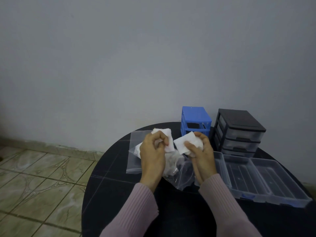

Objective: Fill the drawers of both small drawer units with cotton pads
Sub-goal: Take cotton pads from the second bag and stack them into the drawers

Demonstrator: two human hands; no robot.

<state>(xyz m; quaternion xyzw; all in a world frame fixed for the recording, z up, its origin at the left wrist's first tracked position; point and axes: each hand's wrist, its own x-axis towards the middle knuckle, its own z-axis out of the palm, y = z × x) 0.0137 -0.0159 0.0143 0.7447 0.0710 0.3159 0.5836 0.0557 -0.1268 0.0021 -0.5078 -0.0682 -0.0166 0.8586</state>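
My left hand point(152, 149) grips a bunch of white cotton pads point(168, 135) above the round black table point(111, 194). My right hand point(201, 149) holds more white pads point(183, 142), fingers curled round them. A blue drawer unit point(195, 121) stands at the table's back with its slots empty. Right of it stands a black drawer unit point(239, 130) with clear drawers in place. Three clear drawers point(259, 178) lie side by side on the table at the right.
Clear plastic bags point(181, 173) lie crumpled under my hands, some holding white pads. A grey wall rises behind the table. Tiled floor point(34, 177) spreads to the left. The table's front edge curves near my sleeves.
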